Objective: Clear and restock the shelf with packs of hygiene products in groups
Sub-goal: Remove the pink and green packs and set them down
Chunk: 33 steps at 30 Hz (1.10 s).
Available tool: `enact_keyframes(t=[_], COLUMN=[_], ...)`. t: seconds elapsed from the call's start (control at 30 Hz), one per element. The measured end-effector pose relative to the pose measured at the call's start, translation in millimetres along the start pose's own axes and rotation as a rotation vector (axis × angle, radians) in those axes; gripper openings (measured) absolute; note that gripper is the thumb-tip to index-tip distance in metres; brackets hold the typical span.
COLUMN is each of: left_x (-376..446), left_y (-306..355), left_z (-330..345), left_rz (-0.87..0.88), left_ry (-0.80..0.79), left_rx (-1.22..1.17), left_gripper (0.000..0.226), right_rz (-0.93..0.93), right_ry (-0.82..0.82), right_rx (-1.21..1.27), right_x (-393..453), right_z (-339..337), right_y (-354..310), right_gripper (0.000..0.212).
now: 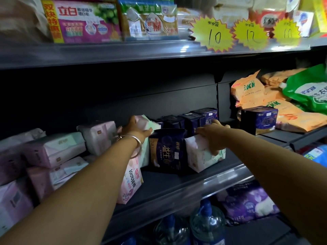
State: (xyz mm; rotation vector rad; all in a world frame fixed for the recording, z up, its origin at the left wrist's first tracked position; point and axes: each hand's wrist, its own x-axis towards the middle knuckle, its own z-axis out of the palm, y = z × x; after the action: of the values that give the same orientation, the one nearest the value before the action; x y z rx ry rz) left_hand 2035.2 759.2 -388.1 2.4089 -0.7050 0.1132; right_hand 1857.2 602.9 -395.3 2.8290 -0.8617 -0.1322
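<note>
The left hand (137,129) is curled over the top of a pale pink-and-green pack (146,124) standing at the back of the shelf (177,184); the right hand (213,137) is closed on the top of a white pack (203,154) at the front. Between the two hands a dark pack (167,151) stands upright, touching the white pack, and a row of dark packs (192,121) is lined up just behind the right hand.

If the white pack is pulled out sideways, the dark pack beside it could be tipped or dragged toward the shelf lip. The pale pack is held only at its soft top, so it could sag or slip when lifted. Under the left forearm a pink pack (130,183) leans close to the edge and could be knocked off by the arm.

Left of the left hand, pink packs (53,149) are piled loosely. Well right of the right hand a lone dark pack (259,119) sits before orange bags (286,115). Water bottles (207,223) stand below
</note>
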Motion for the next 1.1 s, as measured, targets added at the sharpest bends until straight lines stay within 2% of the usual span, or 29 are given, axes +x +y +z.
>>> enact_keyframes(t=[0.2, 0.37, 0.53, 0.67, 0.77, 0.97, 1.1], left_x=[-3, -4, -21, -36, -61, -80, -90], left_y=[2, -4, 9, -2, -9, -26, -30], left_z=[1, 5, -24, -41, -43, -29, -28], left_rz=[-0.038, -0.066, 0.024, 0.015, -0.001, 0.091, 0.149], left_ry=[-0.104, -0.214, -0.282, -0.392, -0.368, -0.241, -0.087], left_rx=[0.271, 0.431, 0.624, 0.716, 0.804, 0.609, 0.533], left_gripper=[0.080, 0.113, 0.086, 0.080, 0.083, 0.105, 0.100], right_rz=[0.072, 0.062, 0.120, 0.221, 0.210, 0.240, 0.232], right_ry=[0.019, 0.026, 0.095, 0.172, 0.191, 0.154, 0.135], right_rx=[0.198, 0.350, 0.230, 0.274, 0.326, 0.484, 0.558], right_x=[6, 5, -3, -19, -40, -73, -80], right_z=[10, 13, 5, -3, -12, -13, -7], right_y=[5, 5, 0, 0, -2, -14, -21], right_gripper=[0.085, 0.076, 0.071, 0.063, 0.061, 0.063, 0.066])
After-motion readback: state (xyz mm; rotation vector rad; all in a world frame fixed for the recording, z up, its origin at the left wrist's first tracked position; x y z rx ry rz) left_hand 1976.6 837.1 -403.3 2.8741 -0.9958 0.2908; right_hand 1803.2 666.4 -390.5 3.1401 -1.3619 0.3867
